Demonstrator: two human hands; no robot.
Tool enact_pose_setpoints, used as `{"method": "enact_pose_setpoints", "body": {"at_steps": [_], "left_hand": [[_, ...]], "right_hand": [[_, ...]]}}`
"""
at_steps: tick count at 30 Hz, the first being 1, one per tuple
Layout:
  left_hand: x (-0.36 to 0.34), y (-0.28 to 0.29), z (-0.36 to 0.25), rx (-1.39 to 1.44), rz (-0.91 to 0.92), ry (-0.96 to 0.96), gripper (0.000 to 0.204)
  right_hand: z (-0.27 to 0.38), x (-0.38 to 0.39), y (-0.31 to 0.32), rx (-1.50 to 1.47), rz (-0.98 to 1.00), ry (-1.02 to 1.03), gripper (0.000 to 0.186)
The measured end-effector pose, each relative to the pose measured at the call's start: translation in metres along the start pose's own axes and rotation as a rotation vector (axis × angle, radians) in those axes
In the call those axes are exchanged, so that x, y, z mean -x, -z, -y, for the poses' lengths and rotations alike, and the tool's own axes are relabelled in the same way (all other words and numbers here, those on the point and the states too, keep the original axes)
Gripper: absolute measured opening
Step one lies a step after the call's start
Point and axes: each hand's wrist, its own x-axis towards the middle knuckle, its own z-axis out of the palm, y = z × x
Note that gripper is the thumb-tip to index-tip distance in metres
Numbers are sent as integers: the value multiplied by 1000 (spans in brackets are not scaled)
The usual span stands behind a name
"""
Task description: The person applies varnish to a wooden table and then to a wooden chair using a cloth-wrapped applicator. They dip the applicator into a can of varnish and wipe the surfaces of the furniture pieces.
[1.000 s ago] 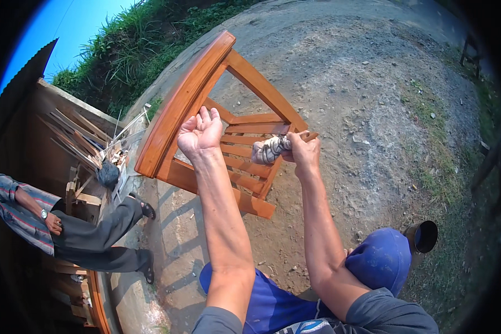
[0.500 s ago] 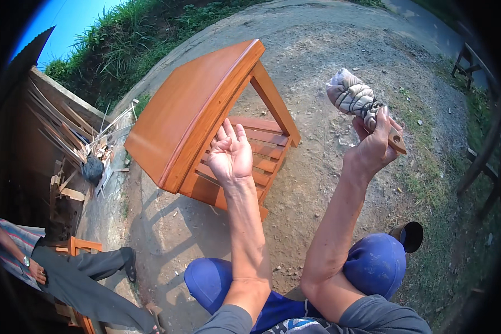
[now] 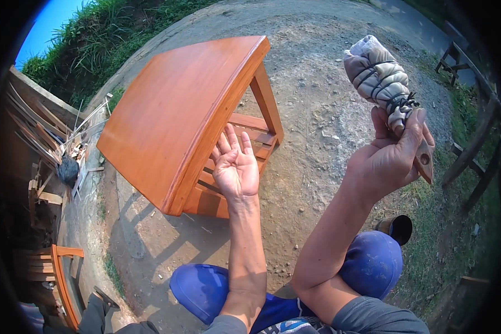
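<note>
A small orange-brown wooden table (image 3: 189,106) with a slatted lower shelf (image 3: 256,131) stands in front of me. My left hand (image 3: 236,170) is open, palm up, its fingers stretched and reaching under the near right edge of the tabletop. Whether the fingertips touch the wood cannot be made out. Raised on the right, my right hand (image 3: 387,164) grips a wooden-handled applicator by its flat handle (image 3: 424,160), which has a hole near its end. The applicator's head (image 3: 376,75) is a bundle of pale cloth bound with black cord, pointing up and away from the table.
A dark can (image 3: 396,229) stands beside my right knee. Wooden furniture (image 3: 55,273) and a person's trousered leg (image 3: 100,314) are at lower left. Scrap wood and a black bag (image 3: 67,170) lie farther left. A wooden rail (image 3: 473,139) runs along the right.
My right hand has lifted the applicator higher and closer. The view has shifted, moving the table slightly left and most of the other person out of the picture. My left hand keeps its pose.
</note>
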Motion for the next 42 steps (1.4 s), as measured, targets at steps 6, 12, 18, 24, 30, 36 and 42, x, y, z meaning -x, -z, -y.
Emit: {"method": "enact_pose_setpoints", "body": {"at_steps": [6,12,18,24,30,36,42], "left_hand": [[25,45,33,-115,-173,288,60],[86,81,86,-617,-8,853,29],[97,88,103,-793,316,831,25],[127,131,119,-817,240,980,35],[171,158,139,-863,221,1023,25],[171,162,153,-968,281,990,27],[179,167,133,-1245,309,912,21]], "right_hand": [[26,22,-63,26,275,249,15],[54,39,-117,266,557,542,15],[87,67,-89,817,726,811,20],[125,52,32,1079,1112,597,18],[128,44,55,1084,1213,105,17],[9,43,47,864,1750,-404,14],[-119,106,116,816,1724,-772,12]]}}
